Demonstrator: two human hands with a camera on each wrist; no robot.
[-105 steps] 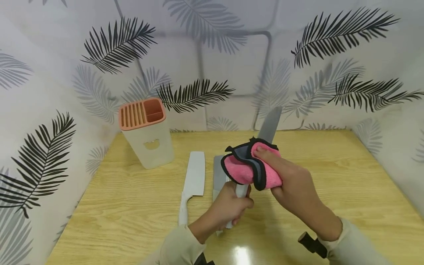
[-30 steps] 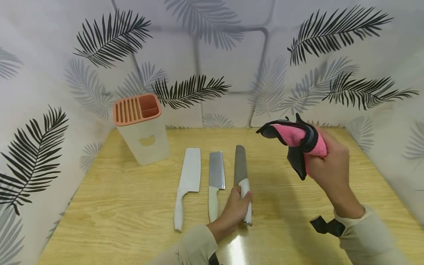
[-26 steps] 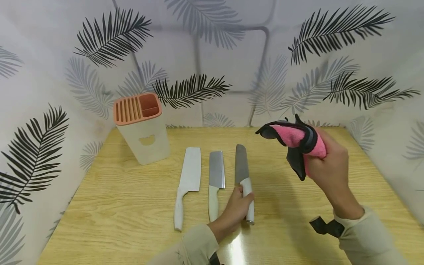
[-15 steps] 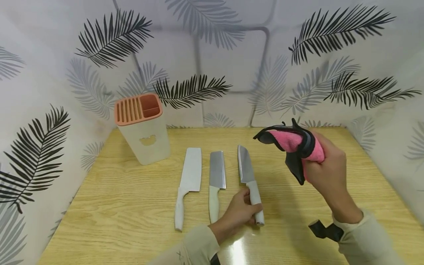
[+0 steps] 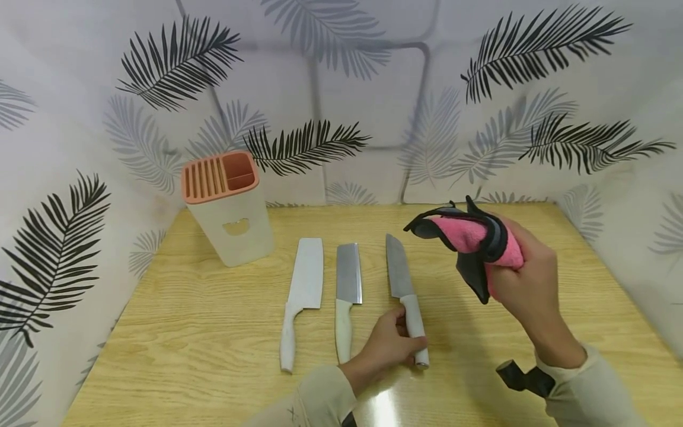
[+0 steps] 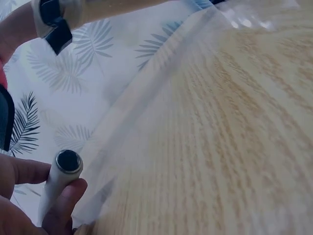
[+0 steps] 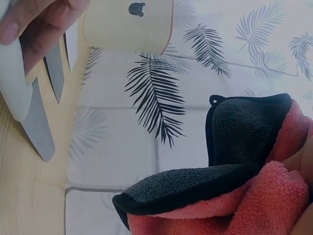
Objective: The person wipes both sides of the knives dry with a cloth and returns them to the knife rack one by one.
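Note:
My left hand (image 5: 385, 345) holds the white handle of a kitchen knife (image 5: 400, 270) with thumb and fingers. The knife lies at or just above the tabletop, blade pointing away; I cannot tell if it touches. In the left wrist view the handle (image 6: 55, 183) sits between thumb and finger, its round metal end showing. Raised to the right, my right hand (image 5: 533, 284) grips a bunched pink and grey cleaning cloth (image 5: 463, 232) with black edging. The cloth (image 7: 234, 196) fills the lower right of the right wrist view, with most fingers hidden.
Left of the held knife lie a narrow cleaver (image 5: 349, 276) and a wider white-bladed cleaver (image 5: 308, 276), roughly parallel. A cream knife block (image 5: 232, 237) with an orange slotted top stands at the back left of the wooden table (image 5: 213, 332). Leaf-patterned sheeting (image 5: 363, 89) encloses the back and sides.
Earlier the cloth was around the knife's raised blade. The two have since parted, the knife coming down beside the cleavers. Over the last second my left hand has shifted it slightly right and turned it.

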